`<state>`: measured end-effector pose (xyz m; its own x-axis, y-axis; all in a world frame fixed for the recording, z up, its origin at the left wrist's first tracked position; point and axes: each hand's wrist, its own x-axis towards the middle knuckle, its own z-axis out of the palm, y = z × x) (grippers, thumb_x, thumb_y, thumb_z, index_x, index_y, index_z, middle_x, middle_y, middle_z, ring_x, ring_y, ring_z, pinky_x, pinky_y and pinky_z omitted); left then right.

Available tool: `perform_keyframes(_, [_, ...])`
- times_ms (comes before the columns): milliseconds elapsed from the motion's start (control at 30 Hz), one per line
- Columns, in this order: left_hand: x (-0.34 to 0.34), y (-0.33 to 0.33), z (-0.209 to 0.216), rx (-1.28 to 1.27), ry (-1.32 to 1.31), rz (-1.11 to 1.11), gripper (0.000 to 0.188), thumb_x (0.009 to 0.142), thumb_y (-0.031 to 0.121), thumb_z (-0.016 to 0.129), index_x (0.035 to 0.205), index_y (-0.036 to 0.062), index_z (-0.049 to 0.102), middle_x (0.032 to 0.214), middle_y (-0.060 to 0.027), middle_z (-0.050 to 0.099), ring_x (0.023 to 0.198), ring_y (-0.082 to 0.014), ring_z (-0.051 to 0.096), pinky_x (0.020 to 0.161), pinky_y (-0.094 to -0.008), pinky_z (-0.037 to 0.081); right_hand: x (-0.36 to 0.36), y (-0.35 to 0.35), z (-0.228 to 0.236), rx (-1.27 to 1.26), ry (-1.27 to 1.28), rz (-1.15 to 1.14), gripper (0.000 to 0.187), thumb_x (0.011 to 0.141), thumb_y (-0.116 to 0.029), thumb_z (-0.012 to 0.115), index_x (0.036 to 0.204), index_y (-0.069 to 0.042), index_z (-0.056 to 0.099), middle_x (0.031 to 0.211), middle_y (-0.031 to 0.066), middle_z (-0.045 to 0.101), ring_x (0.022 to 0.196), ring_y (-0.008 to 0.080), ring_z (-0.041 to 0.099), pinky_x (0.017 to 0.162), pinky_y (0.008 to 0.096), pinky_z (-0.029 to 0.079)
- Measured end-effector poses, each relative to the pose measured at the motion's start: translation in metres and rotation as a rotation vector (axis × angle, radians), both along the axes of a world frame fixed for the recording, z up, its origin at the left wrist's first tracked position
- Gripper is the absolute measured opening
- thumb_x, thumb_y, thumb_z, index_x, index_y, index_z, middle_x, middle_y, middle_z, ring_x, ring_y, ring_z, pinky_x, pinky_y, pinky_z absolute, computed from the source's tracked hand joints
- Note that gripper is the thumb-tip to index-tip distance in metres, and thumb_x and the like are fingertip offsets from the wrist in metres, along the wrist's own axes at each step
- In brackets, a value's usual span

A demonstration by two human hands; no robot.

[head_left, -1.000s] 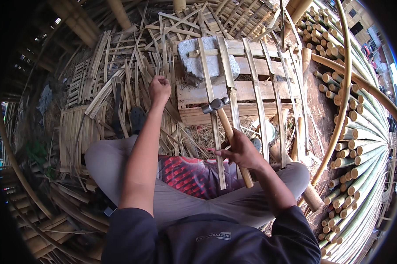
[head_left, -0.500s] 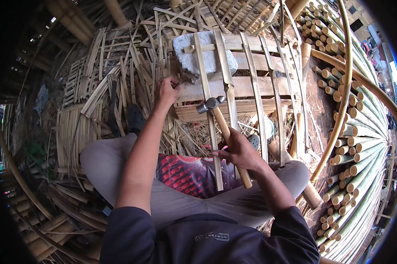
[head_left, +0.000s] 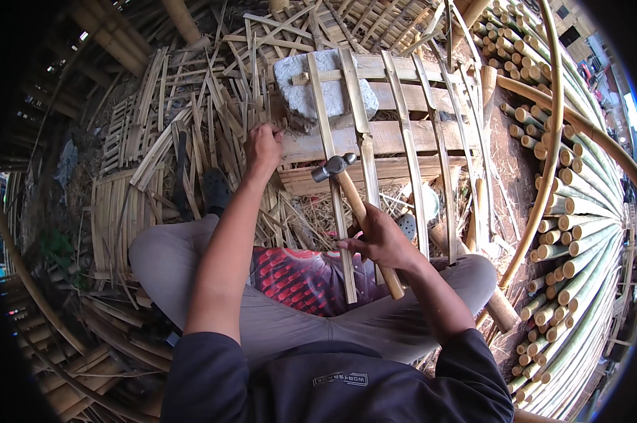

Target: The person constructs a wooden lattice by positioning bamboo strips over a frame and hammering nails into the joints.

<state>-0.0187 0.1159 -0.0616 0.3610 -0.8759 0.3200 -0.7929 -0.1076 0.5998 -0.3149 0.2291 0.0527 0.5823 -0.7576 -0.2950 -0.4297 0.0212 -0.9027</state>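
Observation:
My right hand (head_left: 383,243) is wrapped round the wooden handle of a ball-peen hammer (head_left: 335,168). Its thumb rests against the near part of a split bamboo strip (head_left: 340,229), just beneath the hammer. At the left edge of a low wooden slat bench (head_left: 396,137), my left hand (head_left: 263,149) is closed with its fingers pinched together. Anything between those fingers is too small or hidden to name. Beside it, a pale stone block (head_left: 297,92) lies on the bench under the bamboo strips, which form an open lattice with a crosspiece (head_left: 371,73).
Cut bamboo poles (head_left: 572,247) are stacked along the right, behind a bent bamboo pole (head_left: 555,141). Loose bamboo slats (head_left: 160,134) litter the ground at left. A dark blade-like tool (head_left: 182,166) lies near my left foot. Printed cloth (head_left: 297,278) spans my lap.
My left hand has drawn slightly left, away from the bench edge, its fingers more curled. The right hand keeps hold of the hammer, almost still.

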Motion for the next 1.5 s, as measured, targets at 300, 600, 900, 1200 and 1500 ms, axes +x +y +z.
perform_keyframes(300, [0.017, -0.008, -0.007, -0.051, 0.31, 0.022, 0.009, 0.082, 0.009, 0.07, 0.083, 0.0004, 0.066, 0.075, -0.0159, 0.069, 0.072, -0.0278, 0.068, 0.065, -0.0367, 0.052, 0.002, 0.0, 0.005, 0.053, 0.012, -0.001, 0.053, 0.076, -0.024, 0.083, 0.103, 0.006, 0.048, 0.081, 0.0147, 0.062, 0.063, 0.0187, 0.065, 0.052, 0.0325, 0.051])
perform_keyframes(600, [0.026, -0.023, 0.025, -0.176, 0.555, -0.083, 0.011, 0.084, 0.001, 0.065, 0.094, 0.0008, 0.063, 0.078, -0.0059, 0.068, 0.071, -0.0124, 0.066, 0.065, -0.0268, 0.051, 0.0, -0.002, -0.001, 0.077, 0.044, 0.008, 0.056, 0.077, -0.021, 0.083, 0.112, 0.004, 0.047, 0.085, 0.0087, 0.062, 0.065, 0.0121, 0.059, 0.054, 0.0262, 0.048])
perform_keyframes(900, [0.023, -0.07, 0.112, -0.123, 0.509, -0.333, 0.017, 0.09, 0.006, 0.061, 0.104, 0.002, 0.07, 0.087, -0.002, 0.067, 0.077, -0.007, 0.059, 0.071, -0.0223, 0.047, 0.001, 0.0, -0.002, 0.058, 0.036, 0.007, 0.059, 0.077, -0.02, 0.083, 0.118, 0.004, 0.047, 0.085, 0.0082, 0.062, 0.068, 0.0122, 0.06, 0.056, 0.0274, 0.049])
perform_keyframes(1200, [0.01, -0.112, 0.11, -0.112, 0.432, -0.426, 0.019, 0.085, 0.012, 0.072, 0.101, 0.0013, 0.073, 0.089, -0.0045, 0.072, 0.079, -0.0096, 0.064, 0.074, -0.0231, 0.05, 0.001, 0.0, -0.007, -0.005, 0.007, 0.003, 0.057, 0.075, -0.029, 0.083, 0.105, 0.006, 0.049, 0.072, 0.0147, 0.057, 0.068, 0.022, 0.059, 0.062, 0.0363, 0.047])
perform_keyframes(1500, [0.01, -0.14, 0.087, -0.29, 0.39, -0.34, 0.021, 0.083, 0.02, 0.075, 0.094, 0.0031, 0.075, 0.085, -0.0057, 0.074, 0.074, -0.01, 0.065, 0.07, -0.0245, 0.05, -0.003, -0.002, -0.014, -0.043, 0.044, 0.025, 0.064, 0.075, -0.033, 0.083, 0.11, 0.008, 0.048, 0.069, 0.0145, 0.051, 0.067, 0.022, 0.052, 0.062, 0.0376, 0.044])
